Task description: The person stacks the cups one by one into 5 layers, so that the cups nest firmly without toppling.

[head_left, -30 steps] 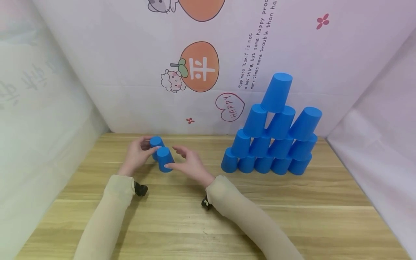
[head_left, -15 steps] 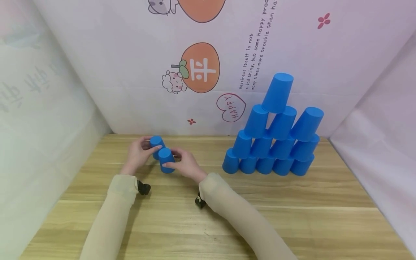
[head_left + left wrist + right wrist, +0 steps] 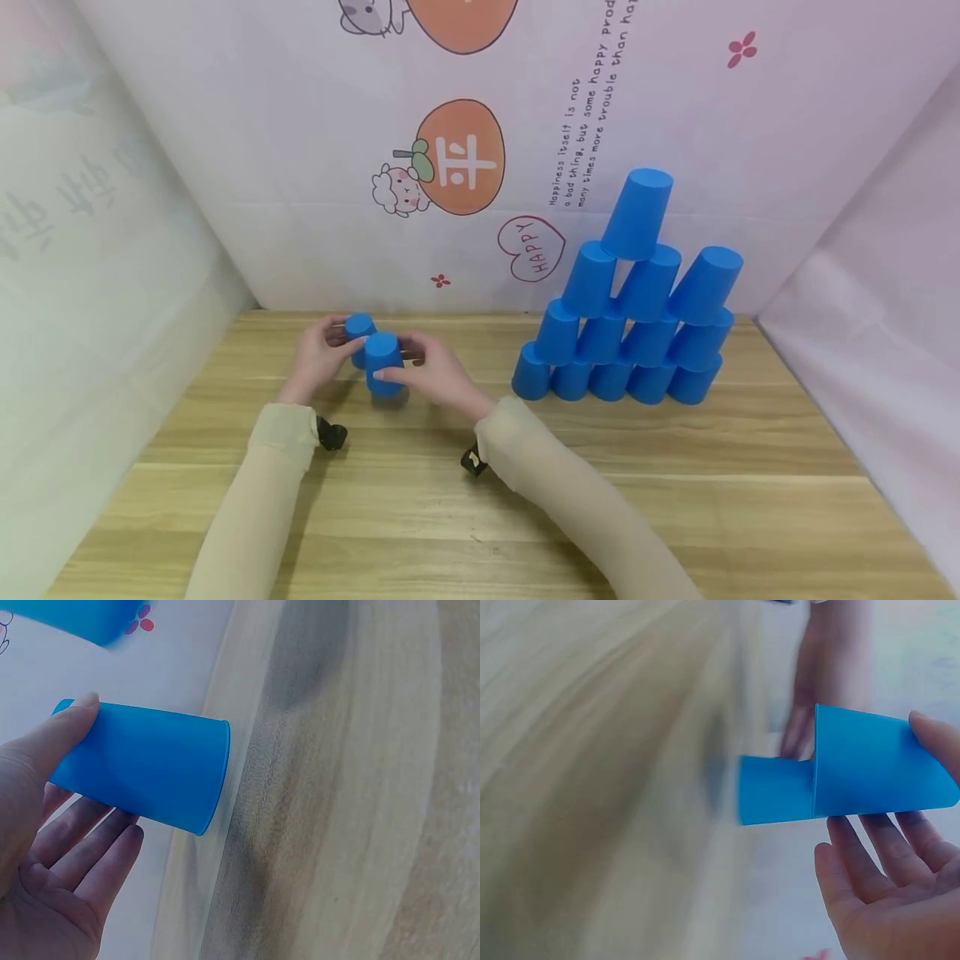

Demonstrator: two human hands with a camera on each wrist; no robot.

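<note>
Two blue plastic cups stand bottom-up between my hands on the table's left side. My left hand point(image 3: 318, 354) holds the farther cup point(image 3: 150, 761) by thumb and fingers near its narrow end. Whether that cup's rim touches the table is hard to tell. With thumb in front and fingers behind, my right hand point(image 3: 438, 371) grips the nearer cup point(image 3: 384, 364), raised slightly above the wood with a shadow under it. In the head view this nearer cup partly covers the other. From the right wrist, the nearer cup point(image 3: 877, 761) overlaps the left-hand cup point(image 3: 776, 791).
On the right stands a pyramid of upside-down blue cups point(image 3: 626, 342) in stacked rows. A single cup point(image 3: 637, 214) tops it, above the left and middle cups of the upper row. A printed white cloth point(image 3: 315, 167) hangs behind the wooden table point(image 3: 420, 517).
My right hand's fingers have closed round the nearer cup and lifted it a little off the table. My left hand stays in place on its cup. The pyramid is unchanged.
</note>
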